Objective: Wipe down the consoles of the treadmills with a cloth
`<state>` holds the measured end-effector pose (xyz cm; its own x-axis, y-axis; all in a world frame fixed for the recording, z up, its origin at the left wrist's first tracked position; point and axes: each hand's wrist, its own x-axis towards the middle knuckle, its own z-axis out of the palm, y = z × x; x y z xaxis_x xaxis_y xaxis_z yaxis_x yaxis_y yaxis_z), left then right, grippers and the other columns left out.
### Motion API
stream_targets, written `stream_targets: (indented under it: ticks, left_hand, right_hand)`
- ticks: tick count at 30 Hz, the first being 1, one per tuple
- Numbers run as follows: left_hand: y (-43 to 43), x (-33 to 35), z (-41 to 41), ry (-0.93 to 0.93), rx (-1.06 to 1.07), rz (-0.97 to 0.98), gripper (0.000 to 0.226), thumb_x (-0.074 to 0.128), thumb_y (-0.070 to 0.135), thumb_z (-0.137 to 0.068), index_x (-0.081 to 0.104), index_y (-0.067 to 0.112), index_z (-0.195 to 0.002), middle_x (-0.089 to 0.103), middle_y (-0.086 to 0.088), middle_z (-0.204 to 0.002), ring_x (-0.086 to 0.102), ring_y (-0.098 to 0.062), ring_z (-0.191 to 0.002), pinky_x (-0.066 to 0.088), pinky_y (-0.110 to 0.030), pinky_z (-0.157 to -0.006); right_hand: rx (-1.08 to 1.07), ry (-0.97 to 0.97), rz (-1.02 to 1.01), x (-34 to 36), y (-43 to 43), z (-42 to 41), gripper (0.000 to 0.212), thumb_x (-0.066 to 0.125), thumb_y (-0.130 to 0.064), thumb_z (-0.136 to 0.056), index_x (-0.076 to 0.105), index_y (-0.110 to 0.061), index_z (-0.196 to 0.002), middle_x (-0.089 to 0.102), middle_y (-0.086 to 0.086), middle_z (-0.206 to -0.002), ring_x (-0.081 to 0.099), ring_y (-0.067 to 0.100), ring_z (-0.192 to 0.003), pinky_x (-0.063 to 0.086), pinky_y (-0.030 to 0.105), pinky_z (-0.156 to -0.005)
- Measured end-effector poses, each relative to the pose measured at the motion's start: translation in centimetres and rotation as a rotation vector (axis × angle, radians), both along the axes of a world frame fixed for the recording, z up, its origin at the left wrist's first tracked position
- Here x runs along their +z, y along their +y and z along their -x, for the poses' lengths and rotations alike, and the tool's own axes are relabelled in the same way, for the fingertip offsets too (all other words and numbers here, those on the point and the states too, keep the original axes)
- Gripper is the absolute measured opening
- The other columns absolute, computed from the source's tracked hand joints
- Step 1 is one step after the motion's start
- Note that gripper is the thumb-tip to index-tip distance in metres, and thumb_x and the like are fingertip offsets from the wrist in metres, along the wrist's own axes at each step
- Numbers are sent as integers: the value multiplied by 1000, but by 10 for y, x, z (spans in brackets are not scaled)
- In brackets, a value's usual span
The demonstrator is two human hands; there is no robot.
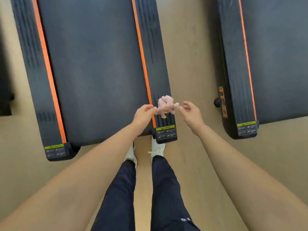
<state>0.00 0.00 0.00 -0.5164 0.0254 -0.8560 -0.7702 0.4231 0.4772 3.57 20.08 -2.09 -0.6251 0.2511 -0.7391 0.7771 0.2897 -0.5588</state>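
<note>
A crumpled pale pink cloth (165,105) hangs in the air over the rear right corner of the middle treadmill (93,72). My left hand (144,115) pinches the cloth's left end between thumb and fingers. My right hand (190,112) is just to the right of the cloth with its fingers loosely curved and spread. Its thumb tip is at the cloth's right end, and no firm grip shows. No treadmill console is in view, only the belts and decks seen from above.
A second treadmill (266,64) lies to the right, across a strip of wooden floor (191,55). Both have orange side stripes and yellow warning labels (165,128) at the rear. My feet in white shoes (157,150) stand right behind the middle treadmill. Something dark sits at the far left edge.
</note>
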Motion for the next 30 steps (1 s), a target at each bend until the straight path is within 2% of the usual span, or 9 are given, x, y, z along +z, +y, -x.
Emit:
stream_targets:
  ticks: [3,6,9,13,19,22,25,28,30]
  left_hand:
    - [10,-33,7,-176,95,10,63,53,43,-102,33,18,-156,43,-5,-155,44,-28,-141,38,-48,-117]
    - [15,-47,10,-287,206,-21,49,56,40,-101,49,21,-146,55,-1,-143,54,-23,-129,47,-38,-103]
    - [14,-51,7,-213,265,-13,28,63,26,-99,67,20,-126,70,-3,-124,66,-19,-111,48,-24,-73]
    - [13,-35,2,-90,305,112,28,66,31,-97,69,18,-122,72,-1,-115,66,-19,-108,48,-29,-80]
    - [5,41,5,162,140,123,28,59,33,-101,65,18,-124,68,7,-111,63,-14,-107,50,-30,-88]
    - [-7,94,9,328,94,116,19,61,34,-99,69,23,-112,72,7,-99,66,-12,-95,55,-31,-86]
    - [-20,152,14,506,-11,112,15,60,33,-101,70,23,-105,70,4,-88,60,-8,-81,48,-19,-74]
    - [-40,204,19,645,-146,139,18,59,31,-101,70,20,-111,69,5,-92,60,-11,-86,47,-21,-72]
    - [-56,232,23,701,-208,132,18,61,26,-101,71,18,-114,68,5,-96,60,-14,-90,49,-27,-75]
  right_hand:
    - [-186,-134,151,-28,-4,13,64,60,-37,-99,37,-18,-156,47,6,-151,54,25,-127,51,43,-101]
    - [-291,-225,245,-43,-10,23,54,57,-27,-103,39,-15,-153,51,4,-144,57,26,-126,52,40,-98]
    - [-275,-203,160,-46,-12,25,14,64,-16,-98,69,-12,-110,71,6,-105,66,22,-97,55,30,-79]
    - [-372,-110,12,-24,-14,19,13,68,-10,-89,66,-15,-78,65,0,-79,56,16,-71,46,27,-65]
    - [-375,52,-49,62,-35,-5,8,66,-11,-91,62,-14,-85,61,-3,-81,54,10,-72,44,11,-58]
    - [-280,90,-23,112,-46,-18,6,68,-14,-91,65,-12,-86,64,-3,-80,56,10,-73,47,21,-67]
    - [-99,133,-22,162,-51,-20,12,72,-27,-91,68,-18,-86,68,-6,-80,60,7,-73,50,24,-69]
    - [31,253,-31,209,-54,-3,9,74,-24,-89,69,-20,-94,68,-3,-89,61,8,-76,49,24,-69]
    - [143,372,24,238,-61,18,24,74,-19,-90,67,-23,-112,67,-6,-107,61,7,-86,49,22,-76]
